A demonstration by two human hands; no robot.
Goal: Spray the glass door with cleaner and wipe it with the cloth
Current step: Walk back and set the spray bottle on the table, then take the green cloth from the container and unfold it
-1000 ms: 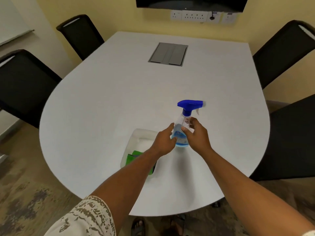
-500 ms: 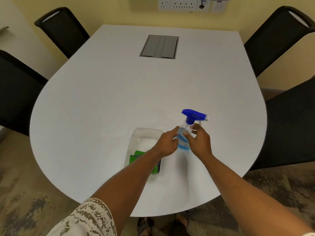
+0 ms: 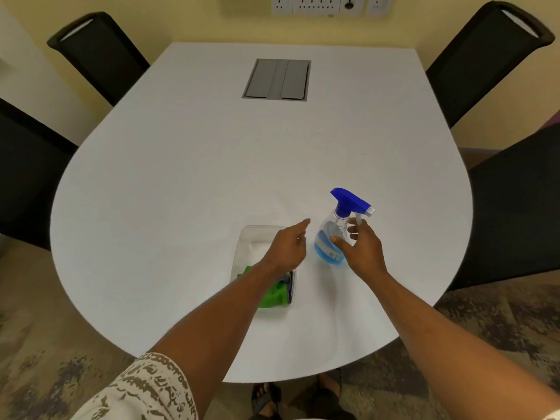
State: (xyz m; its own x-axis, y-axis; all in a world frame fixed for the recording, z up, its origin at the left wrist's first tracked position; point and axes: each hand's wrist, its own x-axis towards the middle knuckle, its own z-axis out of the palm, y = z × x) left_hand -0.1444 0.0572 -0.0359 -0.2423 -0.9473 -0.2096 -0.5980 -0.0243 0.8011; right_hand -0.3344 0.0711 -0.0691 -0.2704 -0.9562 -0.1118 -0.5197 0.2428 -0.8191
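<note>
Bottle (image 3: 331, 237) upright — nozzle pointing right

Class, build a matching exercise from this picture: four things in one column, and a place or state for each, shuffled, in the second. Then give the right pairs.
Things
1. spray bottle
2. green cloth
3. left hand
4. grey panel

Places or states
A. set into the table's far half
B. in the clear tray
C. upright, under the right hand's fingers
D. open, above the tray

Pairs: 1-C, 2-B, 3-D, 4-A
</note>
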